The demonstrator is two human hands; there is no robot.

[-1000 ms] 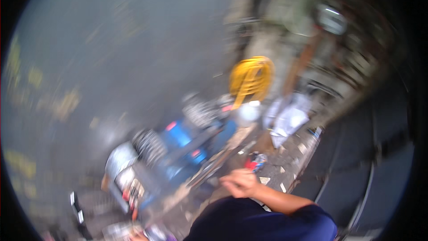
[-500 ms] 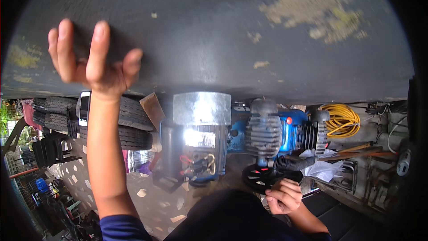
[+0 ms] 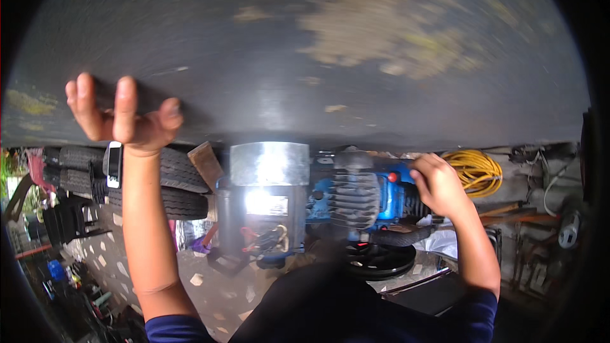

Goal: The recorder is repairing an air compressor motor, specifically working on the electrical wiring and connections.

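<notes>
My left hand (image 3: pixel 124 114) is raised at the left with its fingers spread, against a dark grey surface (image 3: pixel 210 101) with patches of worn paint. On my right, my bent arm brings my right hand (image 3: pixel 440 184) up in front of a blue air compressor (image 3: pixel 387 200). Its fingers curl in toward the thumb, and what they hold, if anything, is hidden. I cannot tell whether it touches the machine. The compressor has finned grey cylinders (image 3: pixel 356 200), a red knob (image 3: pixel 393 177) and a black wheel (image 3: pixel 378 260) below. A shiny metal cover (image 3: pixel 269 164) tops the motor beside it.
Stacked tyres (image 3: pixel 184 187) stand behind my left forearm, with a phone (image 3: pixel 114 165) upright beside it. A coiled yellow hose (image 3: pixel 478 173) hangs at the right. Exposed wires (image 3: pixel 267 238) show below the motor. Black chairs (image 3: pixel 63 219) and clutter lie at the far left.
My right hand has risen from beside the black wheel to the compressor's right side. My left hand sits lower in the picture, still spread. The whole view has shifted a little.
</notes>
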